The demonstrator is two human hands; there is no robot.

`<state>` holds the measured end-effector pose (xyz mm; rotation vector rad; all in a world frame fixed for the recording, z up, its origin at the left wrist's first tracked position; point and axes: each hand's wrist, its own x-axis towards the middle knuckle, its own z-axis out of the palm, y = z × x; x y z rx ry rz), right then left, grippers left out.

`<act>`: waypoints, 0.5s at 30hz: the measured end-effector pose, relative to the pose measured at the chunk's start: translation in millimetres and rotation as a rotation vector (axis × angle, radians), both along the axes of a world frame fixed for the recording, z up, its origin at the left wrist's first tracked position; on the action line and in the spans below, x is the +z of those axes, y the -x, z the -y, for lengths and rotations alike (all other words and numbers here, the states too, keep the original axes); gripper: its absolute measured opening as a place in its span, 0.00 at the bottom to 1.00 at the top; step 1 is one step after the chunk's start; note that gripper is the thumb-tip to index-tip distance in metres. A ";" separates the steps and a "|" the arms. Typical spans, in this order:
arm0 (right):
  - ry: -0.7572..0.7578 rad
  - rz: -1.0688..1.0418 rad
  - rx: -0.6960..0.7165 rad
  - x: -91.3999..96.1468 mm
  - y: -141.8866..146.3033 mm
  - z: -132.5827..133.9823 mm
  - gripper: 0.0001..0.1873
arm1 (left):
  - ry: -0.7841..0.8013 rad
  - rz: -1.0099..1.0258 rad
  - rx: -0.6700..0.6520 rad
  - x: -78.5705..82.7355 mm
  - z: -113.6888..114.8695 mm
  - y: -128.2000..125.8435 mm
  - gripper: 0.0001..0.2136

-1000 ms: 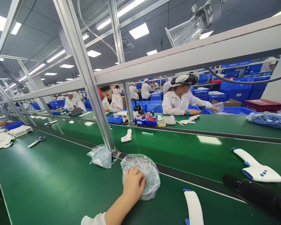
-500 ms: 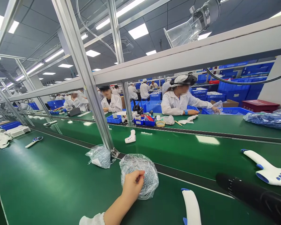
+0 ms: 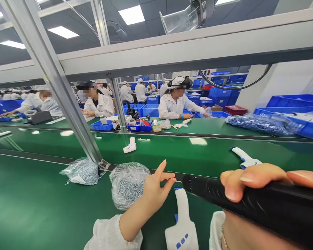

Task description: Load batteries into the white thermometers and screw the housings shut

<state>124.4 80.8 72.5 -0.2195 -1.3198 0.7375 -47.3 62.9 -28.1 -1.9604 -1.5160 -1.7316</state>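
Observation:
My left hand [image 3: 156, 191] is raised just right of an open clear bag of small grey screws [image 3: 126, 184]. Its thumb and a finger are pinched together while the index finger points up; whatever sits in the pinch is too small to name. My right hand [image 3: 253, 182] is wrapped round a black power tool [image 3: 250, 205] that lies across the lower right, its tip pointing left towards the left hand. A white handheld device with blue buttons [image 3: 182, 225] lies on the green bench [image 3: 28, 205] below both hands.
A second bag of screws [image 3: 80, 172] rests by the foot of a slanted metal post [image 3: 57, 90]. More white devices [image 3: 129, 145] [image 3: 246, 159] lie on the green belt beyond. Across it sit people in white coats, with blue bins [image 3: 297, 104] and a blue-filled bag [image 3: 261, 123].
My left hand has lifted out of the screw bag with fingers pinched. My right hand and the black tool have come up into view, and the view has tilted down and nearer.

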 end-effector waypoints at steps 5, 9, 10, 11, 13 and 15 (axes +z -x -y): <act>0.045 -0.091 0.080 6.7 7.6 4.9 0.13 | -0.074 -0.109 0.030 12.3 7.6 -2.8 0.26; 0.047 -0.103 0.091 4.4 4.3 6.1 0.12 | -0.072 -0.149 0.027 12.8 7.8 -4.2 0.27; 0.047 -0.102 0.091 4.3 3.9 6.1 0.13 | -0.073 -0.148 0.029 12.8 7.3 -4.4 0.27; 0.055 -0.098 0.087 4.2 3.9 5.8 0.13 | -0.076 -0.149 0.033 12.9 6.8 -4.6 0.27; 0.067 -0.107 0.060 4.0 5.0 4.2 0.15 | -0.087 -0.153 0.041 13.0 6.0 -4.7 0.27; 0.015 -0.156 0.057 3.3 7.4 1.1 0.18 | -0.103 -0.160 0.041 12.7 5.5 -4.4 0.27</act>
